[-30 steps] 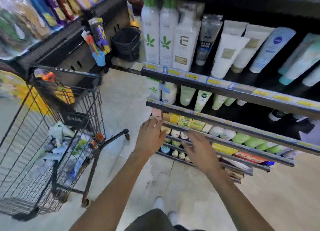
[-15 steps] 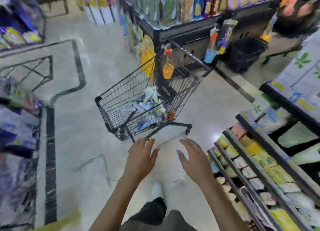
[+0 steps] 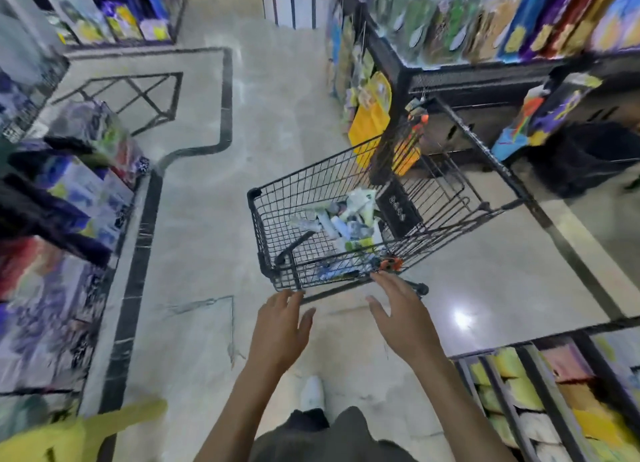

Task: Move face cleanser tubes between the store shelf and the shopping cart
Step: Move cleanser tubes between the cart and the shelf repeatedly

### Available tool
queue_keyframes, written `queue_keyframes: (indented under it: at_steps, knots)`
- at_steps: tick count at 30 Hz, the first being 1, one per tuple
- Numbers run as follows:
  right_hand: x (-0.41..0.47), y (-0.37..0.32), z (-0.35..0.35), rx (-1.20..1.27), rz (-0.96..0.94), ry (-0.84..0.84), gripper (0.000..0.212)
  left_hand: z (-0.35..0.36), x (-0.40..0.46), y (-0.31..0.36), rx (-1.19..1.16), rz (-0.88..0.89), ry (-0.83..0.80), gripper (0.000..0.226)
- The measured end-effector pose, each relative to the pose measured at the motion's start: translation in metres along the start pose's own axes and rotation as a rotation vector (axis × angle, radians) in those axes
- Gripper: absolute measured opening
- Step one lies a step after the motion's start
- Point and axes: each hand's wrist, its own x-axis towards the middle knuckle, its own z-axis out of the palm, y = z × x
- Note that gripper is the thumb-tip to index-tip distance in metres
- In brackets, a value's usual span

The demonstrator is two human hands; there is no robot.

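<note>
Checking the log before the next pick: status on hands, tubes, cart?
Left hand open, empty, near the cart handle. Right hand open, empty, over the handle. Tubes piled in the cart. Nothing between hands and cart.

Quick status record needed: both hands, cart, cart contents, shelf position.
left hand: open, empty, just short of the cart handle
right hand: open, empty, fingers over the handle end
black wire shopping cart: straight ahead on the tiled floor
tubes in cart: jumbled pile, blurred, count unclear
product shelf: lower right, beside the person
</note>
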Motion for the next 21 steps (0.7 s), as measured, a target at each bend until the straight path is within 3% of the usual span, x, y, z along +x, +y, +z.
queue_keyframes:
  at_steps: [11, 21]
  knots:
    - [0.076, 0.028, -0.01, -0.003, 0.102, -0.049, 0.044, 0.013, 0.163, 0.009, -0.022, 0.063, -0.076, 0.043]
    - [0.244, 0.046, -0.042, 0.004, 0.009, -0.186, 0.041, 0.039, 0.235, 0.021, -0.059, -0.163, -0.177, 0.046]
